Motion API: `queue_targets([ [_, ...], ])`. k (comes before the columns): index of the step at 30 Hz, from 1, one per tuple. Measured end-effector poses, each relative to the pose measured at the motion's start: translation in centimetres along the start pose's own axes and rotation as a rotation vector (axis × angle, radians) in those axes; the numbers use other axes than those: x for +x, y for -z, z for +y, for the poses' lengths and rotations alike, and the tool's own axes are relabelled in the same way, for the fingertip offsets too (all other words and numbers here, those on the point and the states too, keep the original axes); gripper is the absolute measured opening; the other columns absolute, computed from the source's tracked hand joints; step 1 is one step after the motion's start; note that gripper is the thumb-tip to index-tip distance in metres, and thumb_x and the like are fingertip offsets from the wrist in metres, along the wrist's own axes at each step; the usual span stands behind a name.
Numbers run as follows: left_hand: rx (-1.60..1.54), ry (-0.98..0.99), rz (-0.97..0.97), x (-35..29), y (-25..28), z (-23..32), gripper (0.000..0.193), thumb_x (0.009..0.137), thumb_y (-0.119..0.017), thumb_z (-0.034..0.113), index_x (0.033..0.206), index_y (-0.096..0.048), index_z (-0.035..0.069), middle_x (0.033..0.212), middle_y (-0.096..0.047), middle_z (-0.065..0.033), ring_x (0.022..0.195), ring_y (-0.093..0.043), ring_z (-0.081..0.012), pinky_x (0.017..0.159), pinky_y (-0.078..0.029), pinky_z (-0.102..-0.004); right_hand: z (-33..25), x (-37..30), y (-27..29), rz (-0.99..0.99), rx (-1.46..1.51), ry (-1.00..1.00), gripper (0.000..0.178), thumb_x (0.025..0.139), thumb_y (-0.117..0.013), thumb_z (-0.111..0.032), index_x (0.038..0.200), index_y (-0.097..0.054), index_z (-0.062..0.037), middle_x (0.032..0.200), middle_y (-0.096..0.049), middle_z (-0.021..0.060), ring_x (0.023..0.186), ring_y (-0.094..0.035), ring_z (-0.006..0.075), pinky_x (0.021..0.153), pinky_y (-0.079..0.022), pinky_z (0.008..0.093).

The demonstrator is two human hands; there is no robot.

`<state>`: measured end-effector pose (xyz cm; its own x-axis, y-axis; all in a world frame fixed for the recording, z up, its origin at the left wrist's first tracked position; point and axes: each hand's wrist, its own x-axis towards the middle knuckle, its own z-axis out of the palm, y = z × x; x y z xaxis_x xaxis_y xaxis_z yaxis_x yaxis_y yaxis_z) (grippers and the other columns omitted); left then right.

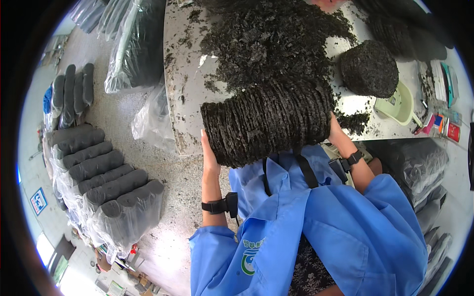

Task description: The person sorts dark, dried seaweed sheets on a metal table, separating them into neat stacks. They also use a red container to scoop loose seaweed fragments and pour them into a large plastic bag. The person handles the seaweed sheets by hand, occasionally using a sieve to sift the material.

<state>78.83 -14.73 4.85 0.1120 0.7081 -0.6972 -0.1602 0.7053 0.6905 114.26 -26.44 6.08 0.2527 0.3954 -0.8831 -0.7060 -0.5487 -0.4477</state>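
Note:
A thick roll-shaped stack of dark dried seaweed sheets (269, 121) lies on its side across the near edge of the table, pressed together like round slices. My left hand (210, 154) is against its left end, the thumb up along the end face and the other fingers mostly hidden. Against the right end is my right hand (337, 129), its fingers largely out of sight behind the stack. Just beyond spreads a heap of loose dark seaweed flakes (271, 44). Another round seaweed stack (369, 69) sits to the right of the heap.
The pale table (187, 126) is strewn with crumbs. A light green scoop (404, 101) lies near its right side, by small coloured packets (437, 124). Bagged dark rolls (106, 172) stand in rows on the floor at left; more plastic-wrapped bundles (424, 167) are at right.

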Motion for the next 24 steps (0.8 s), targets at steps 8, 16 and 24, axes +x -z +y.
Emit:
queue_targets([
  [8,-0.458,-0.097,-0.107,-3.5,1.2,5.6,0.061,0.094,-0.038,0.052,0.131,-0.047,0.003,0.131,-0.052,-0.0127,0.118,-0.051,-0.0294,0.1,-0.043,-0.0423,-2.6,-3.2,2.1,-0.337,0.121,0.365,0.054,0.098,-0.038,-0.04,0.138,-0.039,-0.0049,0.135,-0.047,0.0079,0.12,-0.048,0.018,0.102,-0.038,0.0323],
  [16,-0.08,0.179,-0.016,0.2,2.0,0.8,0.071,0.091,-0.039,0.059,0.142,-0.033,0.011,0.14,-0.043,-0.0098,0.125,-0.044,-0.0284,0.103,-0.038,-0.0444,-2.7,-1.1,0.7,-0.207,-0.091,0.105,0.067,0.092,-0.047,-0.053,0.136,-0.042,-0.0035,0.133,-0.048,0.0075,0.119,-0.046,0.0165,0.102,-0.035,0.0294],
  [24,0.017,-0.056,-0.093,-3.1,-1.3,5.9,0.073,0.09,-0.046,0.054,0.142,-0.029,0.005,0.138,-0.043,-0.0134,0.122,-0.047,-0.0277,0.102,-0.039,-0.0394,-3.1,-2.2,1.9,-0.197,-0.073,0.348,0.058,0.094,-0.042,-0.05,0.123,-0.045,0.0001,0.116,-0.053,0.0077,0.107,-0.05,0.0152,0.097,-0.037,0.0289],
])
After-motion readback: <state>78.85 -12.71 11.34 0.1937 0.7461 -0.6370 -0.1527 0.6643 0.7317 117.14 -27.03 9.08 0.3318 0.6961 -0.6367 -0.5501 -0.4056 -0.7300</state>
